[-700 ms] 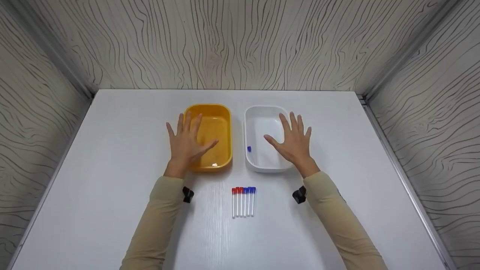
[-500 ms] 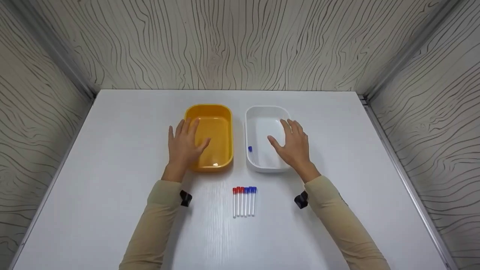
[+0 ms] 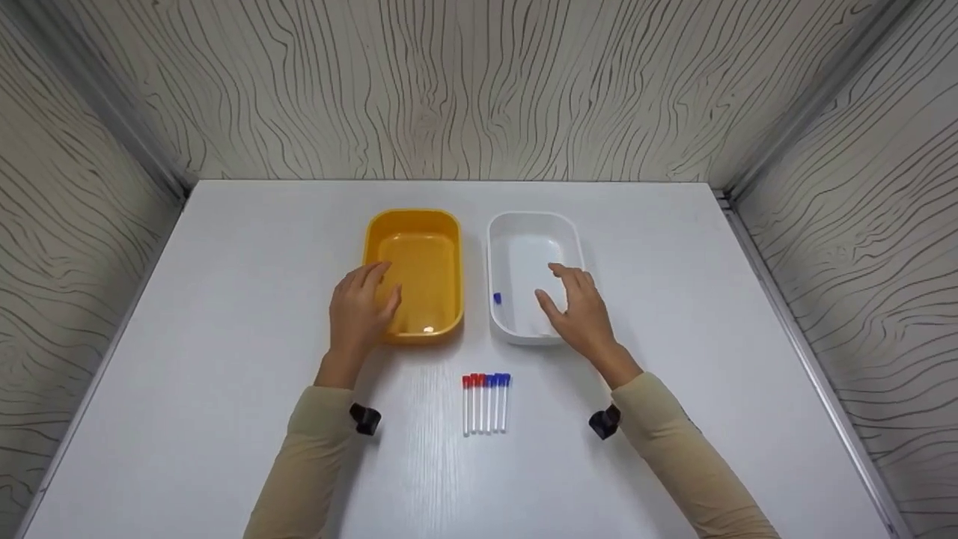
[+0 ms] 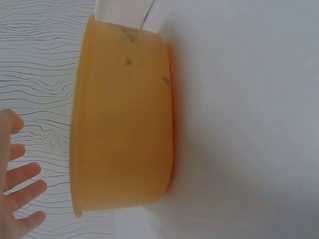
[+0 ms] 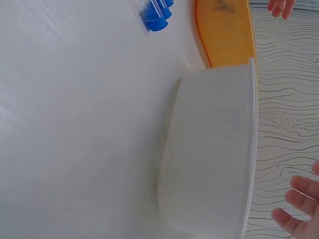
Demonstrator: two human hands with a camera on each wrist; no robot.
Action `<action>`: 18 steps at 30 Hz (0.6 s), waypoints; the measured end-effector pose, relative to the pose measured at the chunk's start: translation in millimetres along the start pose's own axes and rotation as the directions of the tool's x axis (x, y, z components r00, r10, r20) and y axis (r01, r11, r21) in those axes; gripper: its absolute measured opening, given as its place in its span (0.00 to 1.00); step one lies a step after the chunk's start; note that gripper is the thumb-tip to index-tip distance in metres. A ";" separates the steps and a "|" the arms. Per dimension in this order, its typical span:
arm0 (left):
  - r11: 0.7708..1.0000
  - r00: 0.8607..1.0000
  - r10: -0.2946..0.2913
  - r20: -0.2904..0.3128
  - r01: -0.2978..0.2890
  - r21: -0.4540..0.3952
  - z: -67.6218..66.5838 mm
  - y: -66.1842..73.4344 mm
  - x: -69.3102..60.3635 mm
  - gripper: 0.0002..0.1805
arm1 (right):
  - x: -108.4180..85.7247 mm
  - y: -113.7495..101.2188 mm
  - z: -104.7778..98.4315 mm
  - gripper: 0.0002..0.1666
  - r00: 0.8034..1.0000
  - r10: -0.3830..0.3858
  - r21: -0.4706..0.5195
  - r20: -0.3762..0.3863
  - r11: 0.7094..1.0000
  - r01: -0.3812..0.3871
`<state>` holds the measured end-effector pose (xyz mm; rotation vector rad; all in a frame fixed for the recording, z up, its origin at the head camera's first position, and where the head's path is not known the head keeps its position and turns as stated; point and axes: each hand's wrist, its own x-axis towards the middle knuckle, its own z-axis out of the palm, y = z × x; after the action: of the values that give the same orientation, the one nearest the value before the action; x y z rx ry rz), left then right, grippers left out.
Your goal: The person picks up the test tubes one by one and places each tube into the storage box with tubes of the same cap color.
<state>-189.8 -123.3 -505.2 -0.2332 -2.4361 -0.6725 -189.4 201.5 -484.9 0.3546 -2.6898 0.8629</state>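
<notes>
Yellow tray (image 3: 423,277), one: rounded rectangle, on the white counter (image 3: 224,359), left of its neighbour. White tray (image 3: 520,258), one: similar shape, standing just beside it with a narrow gap between. Small blue piece (image 3: 497,298), one: inside the white tray, by its left wall; too small to identify.

Clear tubes (image 3: 481,410), six: laid flat side by side on the counter, in front of the trays and between the two forearms; capped ends towards the trays. Red caps (image 3: 474,379), three, on the left; blue caps (image 3: 498,379), three, on the right.

Left hand (image 3: 355,311): above the yellow tray's left rim and apart from it; grip loose, fingers bent slightly, thumb clear of them. Right hand (image 3: 584,311): above the white tray's near right portion, apart from its rim; grip likewise loose.

Beige sleeves (image 3: 299,464), two, each with a black wrist device (image 3: 365,419) beside its cuff. Walls (image 3: 479,90) behind and at both sides: wood-grain pattern.
</notes>
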 end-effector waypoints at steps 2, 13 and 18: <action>0.999 1.000 -0.012 -0.009 0.011 -0.031 -1.0 -2.2 -3.6 0.19 | -2.5 -1.2 1.9 0.28 1.000 0.000 0.026 0.011 1.000 -0.001; 0.955 0.993 -0.114 -0.018 0.105 -0.279 -2.5 -21.1 -25.0 0.19 | -22.4 -12.6 5.3 0.24 0.999 -0.031 0.175 0.033 0.984 0.025; 0.924 0.989 -0.144 0.016 0.141 -0.356 0.8 -34.9 -32.0 0.25 | -33.1 -14.9 7.3 0.18 0.997 -0.071 0.209 0.011 0.976 0.067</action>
<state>-175.2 -153.2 -539.0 -0.1949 -2.3217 -1.1798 -155.4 190.1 -494.4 0.5018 -2.5919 1.1293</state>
